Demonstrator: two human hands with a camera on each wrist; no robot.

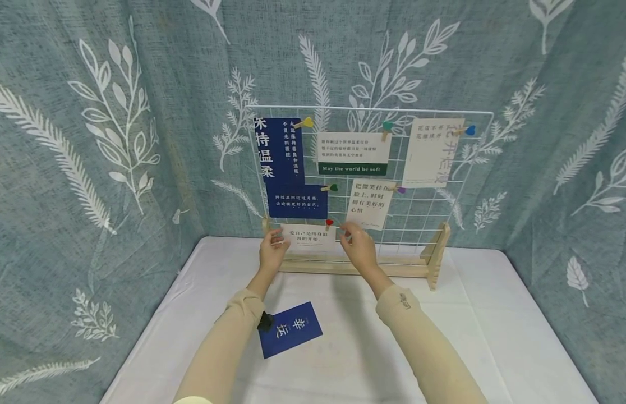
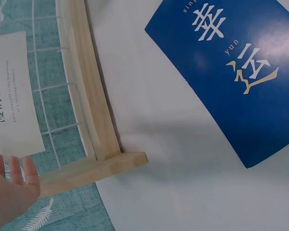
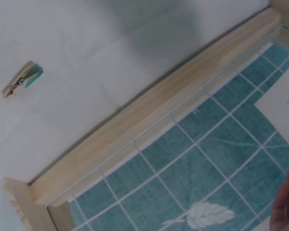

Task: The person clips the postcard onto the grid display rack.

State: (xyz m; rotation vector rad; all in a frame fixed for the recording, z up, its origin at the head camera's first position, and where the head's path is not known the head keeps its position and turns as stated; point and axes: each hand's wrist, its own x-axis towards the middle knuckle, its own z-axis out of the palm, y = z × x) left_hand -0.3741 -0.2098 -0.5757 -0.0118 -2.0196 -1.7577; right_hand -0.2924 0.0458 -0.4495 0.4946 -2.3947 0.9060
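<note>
A small white card (image 1: 309, 238) with printed lines hangs low on the white wire grid (image 1: 414, 224), under a clothespin with a red heart (image 1: 329, 223). My left hand (image 1: 274, 250) is at the card's left edge; in the left wrist view its fingers (image 2: 32, 175) are loosely extended beside the card edge, the thumb out of sight. On the other side, my right hand (image 1: 359, 246) hovers just right of the red-heart clothespin, fingers slightly bent, with nothing visible in them. The right wrist view shows only part of that hand.
Other cards hang above, including a tall blue card (image 1: 280, 148) and a green-striped card (image 1: 352, 152), under heart clothespins. A blue card (image 1: 291, 330) lies on the white table (image 1: 474, 336). Another clothespin (image 3: 22, 81) lies before the grid's wooden base (image 3: 135, 113).
</note>
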